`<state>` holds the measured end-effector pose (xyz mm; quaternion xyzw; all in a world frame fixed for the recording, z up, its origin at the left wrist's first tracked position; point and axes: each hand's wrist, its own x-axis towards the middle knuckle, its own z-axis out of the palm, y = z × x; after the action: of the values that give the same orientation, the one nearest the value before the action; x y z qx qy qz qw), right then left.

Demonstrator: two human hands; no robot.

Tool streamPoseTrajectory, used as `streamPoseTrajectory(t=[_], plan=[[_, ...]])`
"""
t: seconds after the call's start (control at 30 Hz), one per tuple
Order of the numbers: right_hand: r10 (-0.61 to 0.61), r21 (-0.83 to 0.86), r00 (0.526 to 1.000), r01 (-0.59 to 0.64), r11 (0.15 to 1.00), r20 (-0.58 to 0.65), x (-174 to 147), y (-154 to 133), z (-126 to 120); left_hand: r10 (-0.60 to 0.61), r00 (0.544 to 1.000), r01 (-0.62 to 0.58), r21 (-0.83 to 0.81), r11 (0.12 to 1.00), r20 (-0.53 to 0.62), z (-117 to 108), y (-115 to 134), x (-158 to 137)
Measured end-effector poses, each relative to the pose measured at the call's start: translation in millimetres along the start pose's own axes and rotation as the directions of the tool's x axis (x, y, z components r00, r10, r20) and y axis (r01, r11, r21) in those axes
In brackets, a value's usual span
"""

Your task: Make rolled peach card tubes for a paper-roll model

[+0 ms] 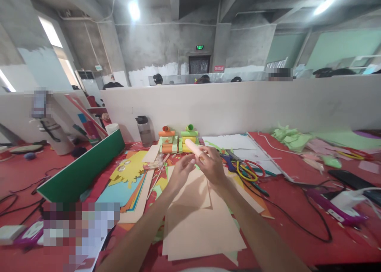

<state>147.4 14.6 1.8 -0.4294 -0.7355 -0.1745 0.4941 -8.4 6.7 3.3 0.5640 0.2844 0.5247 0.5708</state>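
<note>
A peach paper roll is held up in front of me over a stack of peach paper sheets. My right hand wraps its fingers round the roll's near end. Close beside it, my left hand has its fingers bent and its fingertips against the lower side of the roll; the exact contact is partly hidden. Just behind the roll stand two paper models built of rolled tubes, one orange and green, the other green and yellow.
Scissors with coloured handles lie right of my hands. Coloured paper sheets and a yellow cut-out are on the left, near a green board. A bottle stands by the white partition. Cables and a purple power strip lie right.
</note>
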Motion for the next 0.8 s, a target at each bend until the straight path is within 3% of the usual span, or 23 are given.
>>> streamPoseTrajectory(t=[0.2,0.6,0.8], plan=[[-0.11,-0.113,0.986,0.124,0.986,0.122,4.8,-8.5,-0.6,-0.008,0.999,-0.001,-0.192,0.981,-0.046,22.6,-0.8,-8.4],[-0.067,-0.166,0.96,0.116,0.979,0.274,1.6,-32.9,12.9,0.0,0.974,-0.019,-0.082,0.996,-0.229,12.5,-16.1,-1.7],[-0.058,-0.171,0.935,0.125,0.977,0.351,-2.8,-44.2,19.0,-0.006,0.948,-0.039,-0.132,0.99,-0.319,5.7,-17.6,1.4]])
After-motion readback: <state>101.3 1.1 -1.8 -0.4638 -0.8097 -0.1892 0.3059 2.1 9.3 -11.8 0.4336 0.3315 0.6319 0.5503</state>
